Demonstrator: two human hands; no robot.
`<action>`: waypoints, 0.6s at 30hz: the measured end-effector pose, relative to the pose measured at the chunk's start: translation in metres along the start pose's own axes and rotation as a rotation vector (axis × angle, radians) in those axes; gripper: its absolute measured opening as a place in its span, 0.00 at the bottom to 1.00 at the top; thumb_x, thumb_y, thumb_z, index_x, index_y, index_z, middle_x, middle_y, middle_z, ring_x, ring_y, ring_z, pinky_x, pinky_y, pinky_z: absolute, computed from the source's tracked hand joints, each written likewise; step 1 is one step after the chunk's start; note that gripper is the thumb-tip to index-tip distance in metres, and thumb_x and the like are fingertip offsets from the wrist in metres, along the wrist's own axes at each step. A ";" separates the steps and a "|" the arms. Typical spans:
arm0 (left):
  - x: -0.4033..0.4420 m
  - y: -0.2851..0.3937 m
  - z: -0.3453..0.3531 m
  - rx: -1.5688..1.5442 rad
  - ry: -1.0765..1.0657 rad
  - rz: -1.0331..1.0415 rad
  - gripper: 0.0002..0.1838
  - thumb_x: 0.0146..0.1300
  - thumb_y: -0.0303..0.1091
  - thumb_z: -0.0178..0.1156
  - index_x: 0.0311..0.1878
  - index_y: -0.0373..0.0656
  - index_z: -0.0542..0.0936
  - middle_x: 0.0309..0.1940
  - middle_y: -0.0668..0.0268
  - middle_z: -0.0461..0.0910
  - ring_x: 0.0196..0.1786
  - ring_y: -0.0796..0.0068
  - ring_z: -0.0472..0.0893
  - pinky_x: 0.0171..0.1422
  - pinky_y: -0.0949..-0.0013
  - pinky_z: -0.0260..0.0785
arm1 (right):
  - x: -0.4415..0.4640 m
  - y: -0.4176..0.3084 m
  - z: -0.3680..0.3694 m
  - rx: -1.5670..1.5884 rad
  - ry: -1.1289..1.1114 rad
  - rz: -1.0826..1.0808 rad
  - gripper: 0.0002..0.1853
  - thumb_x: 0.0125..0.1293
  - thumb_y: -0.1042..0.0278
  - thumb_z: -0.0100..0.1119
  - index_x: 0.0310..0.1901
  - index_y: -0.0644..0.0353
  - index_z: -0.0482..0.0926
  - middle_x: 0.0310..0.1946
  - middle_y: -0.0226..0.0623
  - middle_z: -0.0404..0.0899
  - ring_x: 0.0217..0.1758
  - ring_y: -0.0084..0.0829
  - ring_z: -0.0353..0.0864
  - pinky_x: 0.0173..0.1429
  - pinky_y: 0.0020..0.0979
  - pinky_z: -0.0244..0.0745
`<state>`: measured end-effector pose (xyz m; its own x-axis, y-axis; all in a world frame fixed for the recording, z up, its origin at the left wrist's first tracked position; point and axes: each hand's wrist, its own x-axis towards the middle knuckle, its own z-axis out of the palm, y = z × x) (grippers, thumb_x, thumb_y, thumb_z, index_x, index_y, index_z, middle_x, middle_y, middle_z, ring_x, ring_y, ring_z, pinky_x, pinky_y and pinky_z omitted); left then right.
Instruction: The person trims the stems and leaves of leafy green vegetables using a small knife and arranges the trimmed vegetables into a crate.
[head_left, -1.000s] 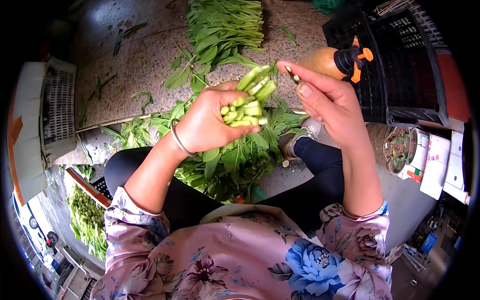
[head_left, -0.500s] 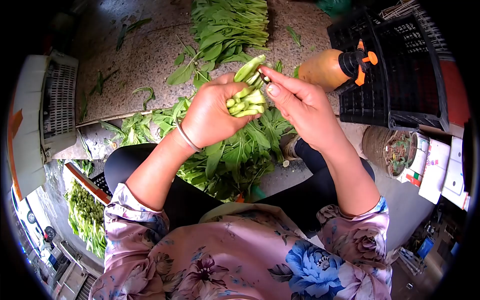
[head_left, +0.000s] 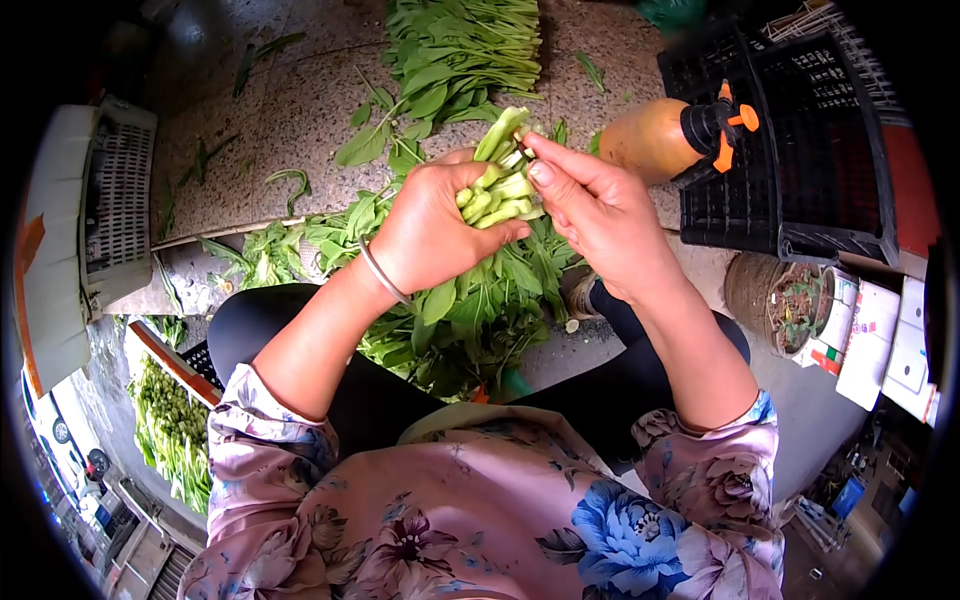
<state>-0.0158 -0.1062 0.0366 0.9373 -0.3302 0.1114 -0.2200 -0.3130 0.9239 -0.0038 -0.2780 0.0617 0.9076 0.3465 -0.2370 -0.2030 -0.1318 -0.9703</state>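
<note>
My left hand point(head_left: 432, 220) is wrapped round a bunch of leafy greens point(head_left: 497, 196), its pale cut stem ends pointing up and to the right. The leaves of the bunch hang below the hand, over a larger heap of loose greens point(head_left: 470, 320) between my knees. My right hand point(head_left: 600, 205) is closed at the stem ends, thumb and forefinger pinched together. Something small and dark shows between those fingers, too little of it to name. The right fingertips are at the stems; whether they press on them is hard to tell.
Beyond my hands, a row of greens point(head_left: 465, 55) lies on the speckled stone slab point(head_left: 320, 110), with stray leaves around. An orange spray bottle point(head_left: 645, 140) lies near black crates point(head_left: 820, 150) on the right. A white crate point(head_left: 120, 200) stands left; more stems point(head_left: 170, 430) lie below it.
My left hand and the bunch have shifted slightly, the stem ends turning a little. The right hand stays at the stems, with its fingers moved only slightly.
</note>
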 end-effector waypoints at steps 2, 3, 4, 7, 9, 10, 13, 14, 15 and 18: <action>0.000 0.001 0.002 -0.208 -0.018 -0.112 0.15 0.44 0.24 0.70 0.36 0.36 0.77 0.32 0.69 0.75 0.34 0.83 0.74 0.39 0.78 0.69 | 0.000 0.003 0.000 0.022 -0.002 -0.001 0.19 0.65 0.65 0.51 0.57 0.60 0.69 0.19 0.20 0.63 0.20 0.12 0.58 0.22 0.15 0.53; 0.000 0.003 0.002 -0.208 -0.018 -0.112 0.15 0.44 0.24 0.70 0.36 0.36 0.77 0.32 0.69 0.75 0.34 0.83 0.74 0.39 0.78 0.69 | 0.000 0.004 -0.001 -0.064 0.010 -0.064 0.19 0.65 0.66 0.51 0.57 0.59 0.70 0.20 0.20 0.64 0.21 0.12 0.59 0.24 0.16 0.56; 0.000 0.005 0.001 -0.309 -0.030 -0.185 0.15 0.44 0.23 0.69 0.37 0.36 0.77 0.32 0.71 0.76 0.33 0.84 0.74 0.39 0.79 0.69 | 0.000 0.003 -0.001 -0.106 0.016 -0.096 0.18 0.65 0.66 0.51 0.56 0.59 0.70 0.20 0.21 0.65 0.22 0.12 0.60 0.25 0.16 0.58; 0.001 0.013 -0.002 -0.452 -0.064 -0.297 0.16 0.45 0.24 0.70 0.38 0.36 0.76 0.30 0.72 0.77 0.33 0.86 0.74 0.39 0.79 0.70 | -0.003 -0.004 0.001 -0.274 0.046 -0.216 0.17 0.63 0.66 0.53 0.53 0.59 0.73 0.40 0.41 0.80 0.41 0.20 0.77 0.46 0.22 0.70; 0.002 0.016 -0.005 -0.496 -0.086 -0.337 0.16 0.44 0.24 0.70 0.38 0.36 0.76 0.29 0.72 0.78 0.32 0.86 0.74 0.39 0.79 0.70 | -0.004 -0.005 -0.001 -0.408 0.045 -0.238 0.17 0.63 0.67 0.54 0.53 0.57 0.73 0.40 0.41 0.80 0.41 0.20 0.77 0.46 0.22 0.71; 0.002 0.017 -0.006 -0.443 -0.104 -0.325 0.16 0.44 0.24 0.70 0.38 0.37 0.76 0.28 0.73 0.77 0.31 0.86 0.74 0.38 0.79 0.69 | -0.004 -0.005 -0.003 -0.542 0.042 -0.259 0.17 0.62 0.67 0.54 0.54 0.55 0.73 0.40 0.40 0.80 0.41 0.20 0.77 0.45 0.23 0.71; 0.000 0.014 -0.006 -0.379 -0.128 -0.290 0.16 0.44 0.25 0.70 0.37 0.37 0.76 0.28 0.73 0.77 0.31 0.86 0.73 0.37 0.79 0.69 | 0.004 -0.001 -0.011 -0.300 -0.069 -0.280 0.19 0.62 0.69 0.54 0.55 0.55 0.71 0.41 0.39 0.80 0.42 0.19 0.77 0.45 0.23 0.71; -0.001 0.012 -0.006 -0.366 -0.137 -0.267 0.15 0.44 0.25 0.70 0.36 0.37 0.77 0.29 0.73 0.76 0.31 0.86 0.73 0.37 0.79 0.68 | 0.004 -0.002 -0.013 -0.301 -0.070 -0.280 0.19 0.62 0.69 0.54 0.55 0.55 0.71 0.41 0.39 0.80 0.42 0.19 0.77 0.45 0.23 0.71; -0.001 0.008 -0.005 -0.367 -0.137 -0.267 0.15 0.44 0.25 0.70 0.36 0.37 0.77 0.29 0.73 0.76 0.31 0.86 0.73 0.37 0.79 0.68 | 0.003 -0.002 -0.015 -0.293 -0.117 -0.247 0.19 0.62 0.69 0.54 0.56 0.55 0.71 0.42 0.39 0.80 0.42 0.19 0.76 0.46 0.23 0.71; -0.002 0.001 -0.002 -0.236 -0.089 -0.122 0.13 0.44 0.25 0.70 0.34 0.37 0.77 0.31 0.71 0.75 0.33 0.83 0.73 0.38 0.78 0.68 | 0.004 -0.003 -0.015 -0.287 -0.167 -0.187 0.20 0.62 0.70 0.54 0.56 0.56 0.70 0.43 0.39 0.79 0.43 0.18 0.76 0.48 0.22 0.70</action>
<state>-0.0173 -0.1039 0.0385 0.9235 -0.3825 -0.0292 -0.0280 -0.1432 0.9893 0.0059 -0.2905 0.0644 0.8419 0.5329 -0.0847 0.0931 -0.2981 -0.9500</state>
